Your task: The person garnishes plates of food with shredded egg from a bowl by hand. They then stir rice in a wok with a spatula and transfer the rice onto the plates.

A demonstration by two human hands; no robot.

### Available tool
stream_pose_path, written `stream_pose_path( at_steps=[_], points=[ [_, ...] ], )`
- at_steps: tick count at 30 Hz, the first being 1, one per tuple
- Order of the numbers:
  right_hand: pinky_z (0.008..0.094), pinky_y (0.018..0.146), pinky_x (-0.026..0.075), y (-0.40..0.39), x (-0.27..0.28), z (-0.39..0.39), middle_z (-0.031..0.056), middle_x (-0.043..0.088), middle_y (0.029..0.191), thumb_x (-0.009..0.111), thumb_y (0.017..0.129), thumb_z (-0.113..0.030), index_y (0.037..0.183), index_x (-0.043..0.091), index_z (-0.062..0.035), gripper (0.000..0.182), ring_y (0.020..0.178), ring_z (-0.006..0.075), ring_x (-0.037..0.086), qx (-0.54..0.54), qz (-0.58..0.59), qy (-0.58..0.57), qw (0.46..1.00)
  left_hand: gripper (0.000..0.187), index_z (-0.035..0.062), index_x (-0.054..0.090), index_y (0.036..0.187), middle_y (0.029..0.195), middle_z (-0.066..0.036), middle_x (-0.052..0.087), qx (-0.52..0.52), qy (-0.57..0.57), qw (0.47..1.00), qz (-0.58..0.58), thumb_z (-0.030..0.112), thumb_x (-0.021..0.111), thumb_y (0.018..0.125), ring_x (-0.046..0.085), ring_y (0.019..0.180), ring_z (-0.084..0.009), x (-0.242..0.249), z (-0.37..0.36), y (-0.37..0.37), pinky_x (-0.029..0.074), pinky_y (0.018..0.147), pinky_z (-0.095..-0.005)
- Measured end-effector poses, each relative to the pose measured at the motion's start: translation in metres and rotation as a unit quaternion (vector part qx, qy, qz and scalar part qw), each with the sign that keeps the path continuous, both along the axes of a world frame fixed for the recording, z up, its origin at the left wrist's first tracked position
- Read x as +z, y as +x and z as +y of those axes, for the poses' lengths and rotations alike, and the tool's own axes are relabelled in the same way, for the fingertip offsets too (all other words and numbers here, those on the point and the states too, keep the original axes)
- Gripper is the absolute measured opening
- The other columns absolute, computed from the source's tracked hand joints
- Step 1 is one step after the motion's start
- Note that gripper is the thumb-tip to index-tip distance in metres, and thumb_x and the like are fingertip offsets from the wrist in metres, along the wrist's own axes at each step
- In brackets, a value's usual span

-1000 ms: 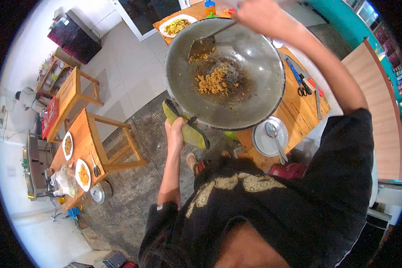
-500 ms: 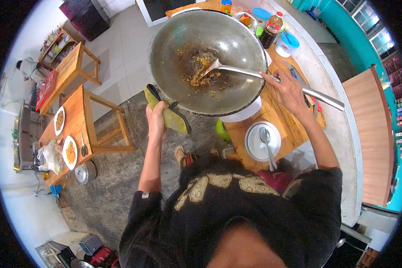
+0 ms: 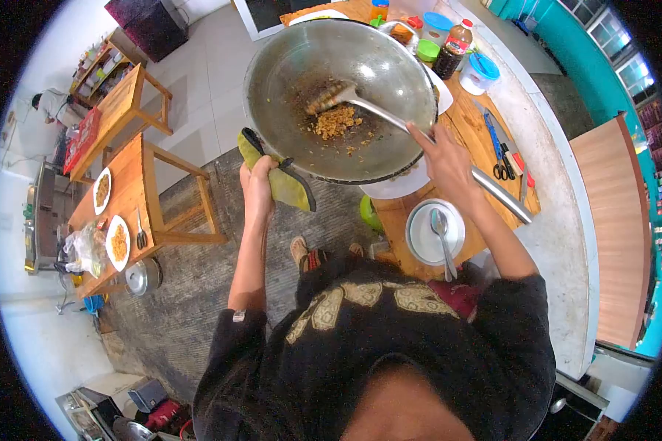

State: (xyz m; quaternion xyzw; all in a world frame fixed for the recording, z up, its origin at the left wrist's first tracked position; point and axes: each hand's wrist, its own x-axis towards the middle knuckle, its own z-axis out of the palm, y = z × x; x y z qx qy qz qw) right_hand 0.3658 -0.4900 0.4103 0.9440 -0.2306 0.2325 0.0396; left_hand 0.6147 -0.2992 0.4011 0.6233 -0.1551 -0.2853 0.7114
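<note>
A large metal wok is held up over the table's edge, with a small heap of browned food near its middle. My left hand is closed on a green cloth with dark edging at the wok's near left side. The wok's handle, if any, is hidden by the cloth. My right hand grips the long handle of a metal spatula, whose blade lies in the wok just above the food. Below the wok stands a white bowl with a metal spoon in it.
Scissors and knives lie right on the wooden table. Behind them stand a sauce bottle and a blue-lidded tub. At left, another wooden table bears plates of food; a person is beyond.
The spatula blade has moved up and left off the food, which sits heaped below it. My right hand has shifted left and slightly down, uncovering the scissors.
</note>
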Motion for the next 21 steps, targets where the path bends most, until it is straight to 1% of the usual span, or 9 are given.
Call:
stream_pose_path(
  at_steps=[3,5,6,9,12,15,18,21],
  points=[
    [0.0373,0.056,0.045,-0.016,0.017,0.003,0.0124,0.046,0.076,0.052,0.066,0.003,0.115,0.054,-0.0158,0.052,0.073,0.0273,0.051,-0.021,0.049,0.008,0.999,0.017,-0.0005,0.048,0.084,0.075,-0.004,0.05,0.007,0.007,1.0,0.003,0.008,0.048,0.069,0.048,0.063,-0.0129,0.0,0.008,0.003,0.04,0.057,-0.0261],
    [0.0376,0.056,0.045,-0.009,0.023,0.002,0.0121,0.046,0.077,0.052,0.067,0.002,0.114,0.055,-0.0175,0.05,0.073,0.027,0.052,-0.019,0.009,0.016,1.0,0.017,-0.0006,0.048,0.083,0.074,-0.004,0.05,0.013,0.004,1.0,0.009,0.008,0.048,0.068,0.048,0.063,-0.0133,-0.009,0.011,0.006,0.04,0.057,-0.0262],
    [0.0378,0.056,0.045,-0.003,0.025,-0.001,0.0119,0.046,0.077,0.051,0.068,0.002,0.113,0.055,-0.0184,0.05,0.073,0.0268,0.052,-0.019,-0.012,0.02,1.0,0.017,-0.0005,0.048,0.083,0.074,-0.004,0.05,0.019,-0.004,1.0,0.016,0.008,0.049,0.068,0.048,0.063,-0.0134,-0.005,0.01,0.003,0.041,0.057,-0.0266],
    [0.038,0.057,0.046,0.024,0.016,-0.01,0.0118,0.047,0.078,0.052,0.07,0.0,0.114,0.055,-0.0201,0.048,0.076,0.0263,0.053,-0.069,-0.035,0.017,0.997,0.017,-0.0004,0.048,0.082,0.074,-0.004,0.049,0.025,-0.003,0.999,0.02,0.008,0.049,0.068,0.047,0.062,-0.0133,-0.003,0.011,0.001,0.041,0.057,-0.0267],
    [0.0381,0.057,0.046,0.036,0.004,-0.007,0.012,0.047,0.079,0.053,0.071,-0.002,0.113,0.055,-0.0194,0.046,0.077,0.0269,0.053,-0.055,-0.042,-0.012,0.998,0.015,-0.0002,0.048,0.081,0.072,-0.003,0.049,0.006,-0.003,1.0,-0.017,0.009,0.05,0.068,0.047,0.061,-0.0129,0.01,0.017,-0.005,0.04,0.056,-0.0263],
    [0.0378,0.058,0.046,0.02,0.004,0.009,0.0131,0.048,0.079,0.054,0.07,-0.003,0.112,0.056,-0.019,0.045,0.075,0.0276,0.054,-0.037,-0.006,0.08,0.996,0.014,-0.0001,0.048,0.08,0.071,-0.003,0.049,0.005,0.022,0.999,-0.035,0.009,0.049,0.068,0.046,0.06,-0.0127,0.009,0.019,0.0,0.039,0.056,-0.0259],
    [0.0374,0.057,0.046,-0.004,0.019,0.01,0.0126,0.049,0.078,0.053,0.07,-0.004,0.11,0.056,-0.018,0.043,0.072,0.0275,0.055,0.05,0.034,0.109,0.992,0.013,0.0001,0.048,0.079,0.07,-0.003,0.048,0.023,0.007,1.0,-0.007,0.009,0.049,0.069,0.045,0.059,-0.0123,-0.003,0.024,0.006,0.038,0.055,-0.0255],
    [0.038,0.056,0.046,-0.017,0.035,0.002,0.0122,0.051,0.077,0.052,0.072,-0.006,0.109,0.057,-0.017,0.039,0.069,0.028,0.055,0.031,0.097,0.09,0.991,0.013,0.0001,0.048,0.078,0.069,-0.002,0.048,0.033,0.018,0.999,-0.014,0.009,0.05,0.069,0.045,0.059,-0.0121,-0.002,0.033,0.006,0.038,0.055,-0.0254]
  ],
)
